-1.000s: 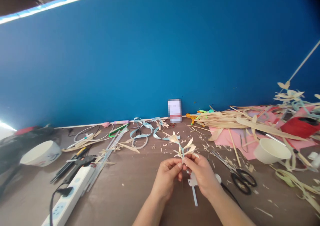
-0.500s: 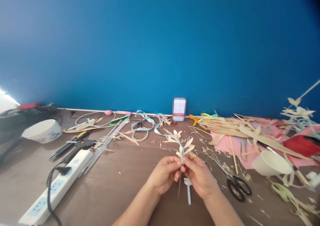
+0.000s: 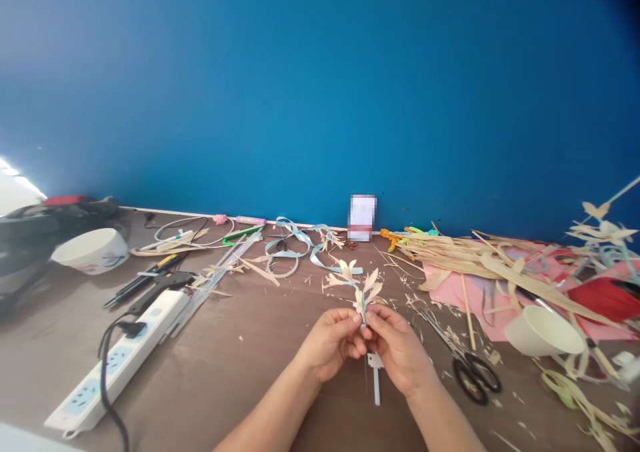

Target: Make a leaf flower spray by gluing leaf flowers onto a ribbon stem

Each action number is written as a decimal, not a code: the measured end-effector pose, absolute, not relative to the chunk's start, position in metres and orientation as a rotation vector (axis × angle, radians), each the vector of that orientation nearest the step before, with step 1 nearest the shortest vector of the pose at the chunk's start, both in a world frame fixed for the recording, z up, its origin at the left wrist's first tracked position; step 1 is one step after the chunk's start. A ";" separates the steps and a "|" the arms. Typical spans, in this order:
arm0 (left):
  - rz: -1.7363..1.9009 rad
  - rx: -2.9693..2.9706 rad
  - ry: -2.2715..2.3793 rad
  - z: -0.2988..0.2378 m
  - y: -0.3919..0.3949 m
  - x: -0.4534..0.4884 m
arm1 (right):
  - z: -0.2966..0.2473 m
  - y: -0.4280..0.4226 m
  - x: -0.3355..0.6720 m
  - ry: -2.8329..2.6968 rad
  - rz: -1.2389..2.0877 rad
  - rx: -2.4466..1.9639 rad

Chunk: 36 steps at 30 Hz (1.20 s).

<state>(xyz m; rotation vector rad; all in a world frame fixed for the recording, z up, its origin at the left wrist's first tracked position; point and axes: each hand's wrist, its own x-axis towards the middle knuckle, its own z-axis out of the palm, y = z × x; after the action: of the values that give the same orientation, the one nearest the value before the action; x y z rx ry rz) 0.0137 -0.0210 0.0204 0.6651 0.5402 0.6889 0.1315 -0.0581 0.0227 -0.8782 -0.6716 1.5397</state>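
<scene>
The lower part of a pale flower spray (image 3: 371, 283) is hidden by fingers (image 3: 349, 325); a white card (image 3: 362, 217) is obscured by pixelation, a dark bundle (image 3: 70, 222) blurred and cropped at left.

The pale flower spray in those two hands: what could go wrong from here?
The flower spray might crease or tear, since it looks thin and papery and the fingers pinch it closely.
The scissors lie just beside the right hand, so an outward swing could knock them.
A black cord loops across the power strip; a wide sweep to the left might snag it.
</scene>
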 end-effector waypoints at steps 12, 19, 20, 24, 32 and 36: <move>0.836 0.724 0.639 0.025 -0.022 0.017 | 0.023 -0.060 0.134 -1.034 1.165 -1.200; 0.858 0.812 0.735 0.026 -0.025 0.018 | 0.022 -0.064 0.131 -1.345 0.528 -1.430; 0.861 0.819 0.746 0.025 -0.025 0.019 | 0.022 -0.065 0.131 -1.360 0.493 -1.429; 0.875 0.825 0.757 0.025 -0.027 0.021 | 0.024 -0.066 0.131 -1.409 0.398 -1.444; 0.863 0.782 0.725 0.025 -0.029 0.024 | 0.025 -0.065 0.131 -1.393 0.356 -1.474; 0.888 0.736 0.688 0.023 -0.029 0.024 | 0.024 -0.065 0.131 -1.425 0.333 -1.490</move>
<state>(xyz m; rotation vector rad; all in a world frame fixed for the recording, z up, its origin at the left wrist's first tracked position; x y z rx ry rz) 0.0243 -0.0291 0.0228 0.7357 0.6875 0.8882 0.1308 -0.0653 0.0243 -1.4902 -1.4246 0.3329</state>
